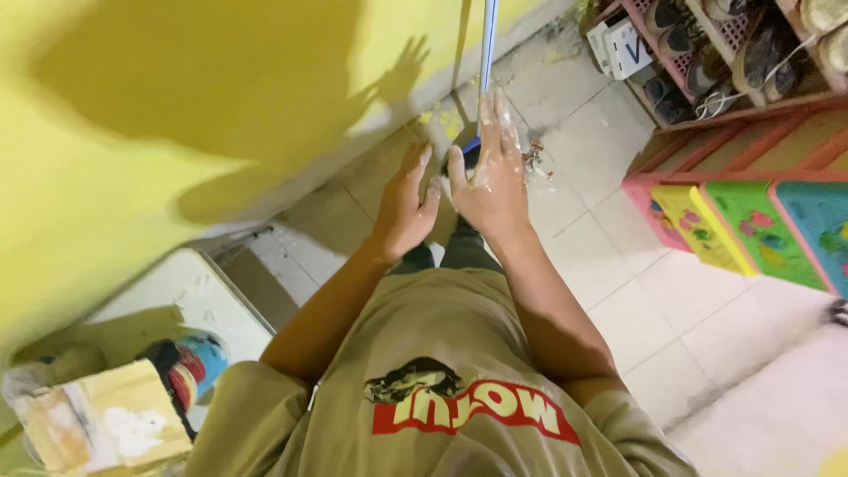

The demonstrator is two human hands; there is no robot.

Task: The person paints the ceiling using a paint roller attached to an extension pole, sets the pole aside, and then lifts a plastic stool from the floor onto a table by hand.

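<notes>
From the head view we see our left hand [405,205] and our right hand [491,177] side by side and almost touching, both flat with fingers stretched out and gripping nothing, the right one smeared with pale, chalky paste. Just beyond the right fingertips [496,104] a thin, straight blue-and-white pole [488,53] stands against the smooth yellow wall [132,106]. Far right, a pink plastic shoe rack [707,53] stands on the dusty tiled floor [601,221].

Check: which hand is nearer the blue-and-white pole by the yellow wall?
Right. The right hand lies against the pole, fingers along it; the left hand is beside the right, apart from the pole.
</notes>
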